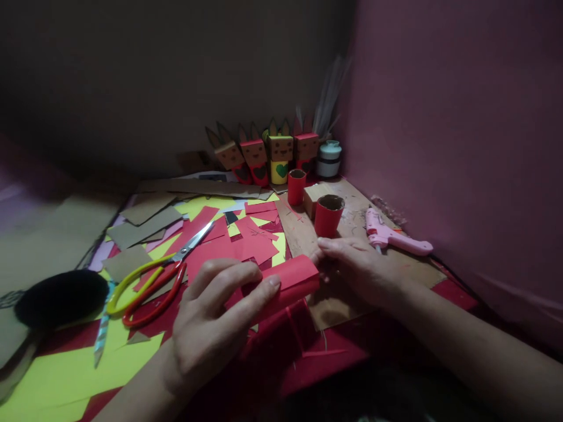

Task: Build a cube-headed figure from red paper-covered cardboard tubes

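Note:
My left hand [220, 322] is closed around a tube wrapped in red paper [292, 280], its thumb and fingers pressing the paper. The tube lies tilted, with its right end pointing toward my right hand [358, 266]. My right hand is just beyond that end, fingers loosely stretched and apart; some fingertips are blurred, and I cannot tell whether they touch the tube. Behind it stand two upright red-covered tubes, a nearer one [329, 217] and a farther one [297, 187], beside a small wooden block [313, 196].
Yellow-and-red-handled scissors [176, 255] rest on red and yellow paper scraps at left, near a striped pencil [102, 331] and a black oval object [61, 300]. A pink glue gun [389, 234] lies right. Several animal-faced tube figures [280, 155] and a pale blue jar [329, 158] line the back wall.

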The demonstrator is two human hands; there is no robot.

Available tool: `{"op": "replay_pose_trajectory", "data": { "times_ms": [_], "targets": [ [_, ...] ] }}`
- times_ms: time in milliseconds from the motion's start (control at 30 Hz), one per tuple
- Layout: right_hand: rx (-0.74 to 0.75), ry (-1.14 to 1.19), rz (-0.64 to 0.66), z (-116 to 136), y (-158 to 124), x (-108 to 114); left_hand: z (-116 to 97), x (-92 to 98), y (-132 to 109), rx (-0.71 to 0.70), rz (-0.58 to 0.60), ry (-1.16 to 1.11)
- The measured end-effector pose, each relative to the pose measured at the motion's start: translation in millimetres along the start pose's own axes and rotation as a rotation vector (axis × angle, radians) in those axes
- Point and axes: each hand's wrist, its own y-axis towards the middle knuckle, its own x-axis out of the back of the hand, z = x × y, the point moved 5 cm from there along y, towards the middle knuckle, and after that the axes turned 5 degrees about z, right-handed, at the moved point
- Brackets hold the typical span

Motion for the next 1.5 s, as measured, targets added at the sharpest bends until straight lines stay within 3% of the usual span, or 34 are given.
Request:
{"op": "replay_pose_trajectory", "data": {
  "times_ms": [167, 233, 300, 367, 500, 633, 767, 867, 1000, 1100, 1200, 1333, 1500],
  "targets": [
    [-0.216, 0.121, 0.051, -8.5, 1.1, -18.3, -5.5, -8.2, -1.5, -0.093, 0.018, 0.062],
    [-0.235, 0.151, 0.014, -8.4, 3.3, -21.7, -1.9, -11.4, -1.3, -0.051, -0.011, 0.074],
    [-0.193, 0.167, -0.023, -4.6, 7.2, -22.2, 10.2, -12.2, -0.3, 0.128, -0.055, 0.071],
    [-0.08, 0.146, -0.026, 3.5, 12.3, -21.7, 29.4, -10.5, -1.1, 0.44, -0.099, -0.022],
    [0.228, -0.016, -0.013, 23.0, 21.0, -21.1, 55.1, -21.8, -9.7, 1.066, 0.0, -0.571],
    [0.346, -0.226, -0.051, 27.3, 26.3, -25.5, 47.7, -34.5, -8.6, 1.241, 0.089, -0.891],
    [0.348, -0.305, -0.028, 22.4, 29.1, -34.5, 38.8, -45.9, -13.7, 1.4, -0.015, -1.119],
    [0.249, -0.111, 0.051, 13.1, 31.4, -41.5, 37.7, -47.4, -15.7, 1.393, -0.078, -1.118],
    [0.13, 0.138, 0.107, 1.3, 32.2, -48.3, 39.4, -44.7, -15.3, 1.249, -0.081, -0.937],
    [0.134, 0.141, 0.033, -1.3, 31.1, -45.6, 37.6, -48.0, -16.5, 1.225, -0.053, -0.916],
    [0.141, 0.102, 0.0, 0.4, 29.6, -44.1, 32.9, -54.5, -18.2, 1.31, -0.03, -1.044],
    [0.193, -0.003, 0.019, 8.5, 28.3, -46.3, 30.7, -54.6, -17.0, 1.392, -0.083, -1.087],
    [0.142, -0.019, 0.029, 5.0, 30.0, -42.6, 35.2, -51.2, -15.9, 1.46, -0.121, -1.092]
  ]
}}
